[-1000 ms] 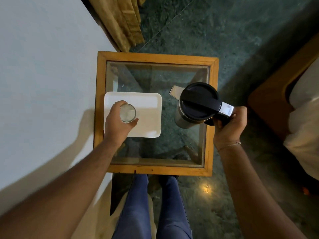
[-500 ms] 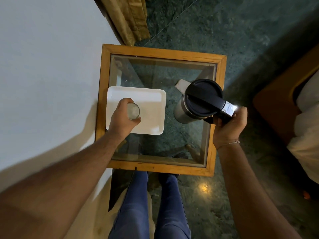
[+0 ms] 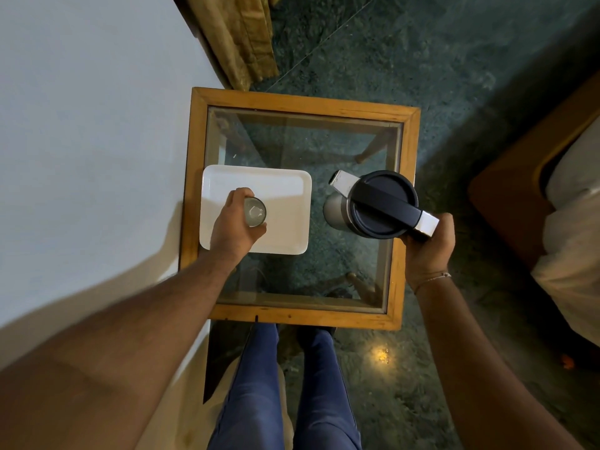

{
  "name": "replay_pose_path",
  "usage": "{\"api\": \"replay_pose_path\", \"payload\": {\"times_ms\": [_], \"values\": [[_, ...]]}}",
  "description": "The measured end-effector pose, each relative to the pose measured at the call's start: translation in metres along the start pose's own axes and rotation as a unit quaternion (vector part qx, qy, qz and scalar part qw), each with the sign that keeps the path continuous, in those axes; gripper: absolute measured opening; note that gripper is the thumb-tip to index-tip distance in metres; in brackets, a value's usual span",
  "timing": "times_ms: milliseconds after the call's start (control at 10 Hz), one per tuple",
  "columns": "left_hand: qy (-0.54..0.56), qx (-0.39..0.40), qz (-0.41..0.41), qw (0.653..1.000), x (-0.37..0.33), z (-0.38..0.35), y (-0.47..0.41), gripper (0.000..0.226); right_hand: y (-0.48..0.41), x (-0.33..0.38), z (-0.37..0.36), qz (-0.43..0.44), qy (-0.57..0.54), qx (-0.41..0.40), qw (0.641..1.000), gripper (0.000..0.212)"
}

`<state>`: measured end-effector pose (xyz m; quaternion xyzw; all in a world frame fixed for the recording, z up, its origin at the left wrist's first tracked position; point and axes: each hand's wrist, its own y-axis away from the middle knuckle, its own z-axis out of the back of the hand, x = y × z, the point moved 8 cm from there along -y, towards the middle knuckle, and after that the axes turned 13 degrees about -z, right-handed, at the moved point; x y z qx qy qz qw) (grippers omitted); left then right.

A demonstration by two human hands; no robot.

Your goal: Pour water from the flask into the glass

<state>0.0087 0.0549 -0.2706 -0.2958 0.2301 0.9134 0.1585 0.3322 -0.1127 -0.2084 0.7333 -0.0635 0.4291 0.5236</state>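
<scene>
A steel flask (image 3: 373, 206) with a black lid and a spout pointing up-left is held above the right side of a glass-topped table. My right hand (image 3: 427, 251) grips its handle at the lower right. A clear glass (image 3: 255, 212) stands upright on a white rectangular tray (image 3: 285, 203) on the table's left side. My left hand (image 3: 235, 224) wraps around the glass from the left. The flask and the glass are apart, with a stretch of tray between them.
The table has a wooden frame (image 3: 303, 103) around its glass pane. A pale wall (image 3: 91, 141) runs along the left, a curtain (image 3: 240, 34) hangs at the top. Wooden furniture with bedding (image 3: 565, 203) stands at the right. My legs (image 3: 285, 384) are below the table.
The flask has tilted slightly and sits a little lower-right against the table. The view has shifted, so the table appears lower. Both hands keep their holds.
</scene>
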Motion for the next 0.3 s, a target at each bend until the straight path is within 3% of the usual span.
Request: {"api": "replay_pose_path", "payload": {"times_ms": [100, 200, 300], "values": [[-0.024, 0.021, 0.000, 0.999, -0.007, 0.008, 0.000, 0.082, 0.003, 0.008, -0.001, 0.003, 0.055, 0.001, 0.998, 0.029], [-0.069, -0.003, -0.047, 0.997, -0.035, 0.041, 0.017, 0.101, 0.021, 0.046, 0.002, 0.072, 0.124, -0.055, 0.988, 0.029], [-0.126, -0.045, -0.111, 0.985, -0.067, 0.080, 0.033, 0.102, 0.058, 0.097, -0.016, 0.178, 0.244, -0.079, 0.950, 0.024]]}}
